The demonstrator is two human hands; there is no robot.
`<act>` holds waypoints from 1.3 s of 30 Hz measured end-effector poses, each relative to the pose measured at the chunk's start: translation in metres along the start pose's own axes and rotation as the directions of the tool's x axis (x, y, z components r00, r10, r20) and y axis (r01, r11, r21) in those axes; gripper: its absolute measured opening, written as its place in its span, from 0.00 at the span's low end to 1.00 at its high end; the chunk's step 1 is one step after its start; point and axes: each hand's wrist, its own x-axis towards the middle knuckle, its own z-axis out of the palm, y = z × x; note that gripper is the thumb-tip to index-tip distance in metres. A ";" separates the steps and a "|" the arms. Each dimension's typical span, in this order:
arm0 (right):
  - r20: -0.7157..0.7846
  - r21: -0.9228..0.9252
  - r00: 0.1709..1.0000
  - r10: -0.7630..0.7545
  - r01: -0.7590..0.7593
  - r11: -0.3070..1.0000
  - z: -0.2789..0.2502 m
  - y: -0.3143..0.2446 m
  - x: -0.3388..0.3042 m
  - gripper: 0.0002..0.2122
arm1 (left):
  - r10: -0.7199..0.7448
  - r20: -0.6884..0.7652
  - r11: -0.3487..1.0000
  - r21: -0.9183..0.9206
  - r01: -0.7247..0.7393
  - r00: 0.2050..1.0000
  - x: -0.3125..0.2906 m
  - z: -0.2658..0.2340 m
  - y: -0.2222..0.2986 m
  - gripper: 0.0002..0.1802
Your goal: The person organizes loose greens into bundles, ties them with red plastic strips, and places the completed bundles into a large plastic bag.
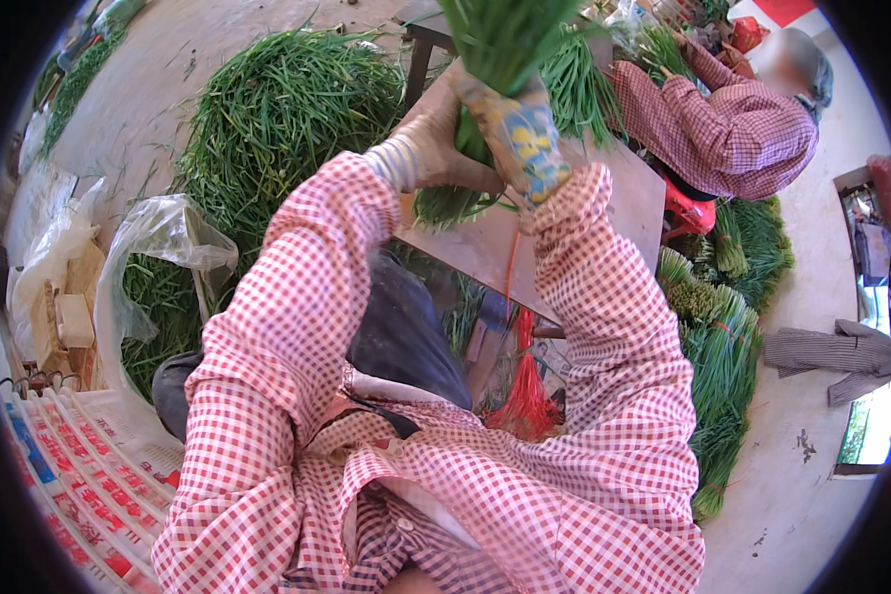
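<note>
A bunch of long green chives [510, 45] is raised over a small table [604, 213], its leaves pointing away and blurred by motion. My right hand [520, 134], in a glove patterned blue and yellow, is closed round the bunch. Against its lower part, my left hand [431, 153] curls its fingers, with a striped cuff at the wrist. Stalk ends [450, 206] show below my hands. From the table's near edge hangs a bundle of red ties [527, 391].
A big heap of loose chives [282, 109] lies left of the table. Tied bunches [728, 356] are stacked on the right, near a co-worker in a checked shirt [752, 134]. A clear plastic bag [173, 233] holds more greens. More chives [576, 89] lie on the table's far side.
</note>
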 end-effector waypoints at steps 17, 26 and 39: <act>0.530 -0.080 0.824 0.198 -0.183 0.980 0.048 -0.062 0.021 0.17 | -0.259 -0.627 0.520 -0.732 -0.441 0.735 -0.162 -0.101 0.028 0.23; 0.631 -0.564 0.752 -0.190 0.613 0.554 0.150 -0.069 -0.069 0.17 | -0.280 -0.816 0.653 -0.548 -0.522 0.506 -0.196 -0.122 0.062 0.19; 0.615 -0.739 0.774 0.151 0.499 0.453 0.108 0.060 -0.023 0.09 | 0.015 -0.967 0.729 -0.163 -0.664 0.253 -0.391 -0.257 0.110 0.27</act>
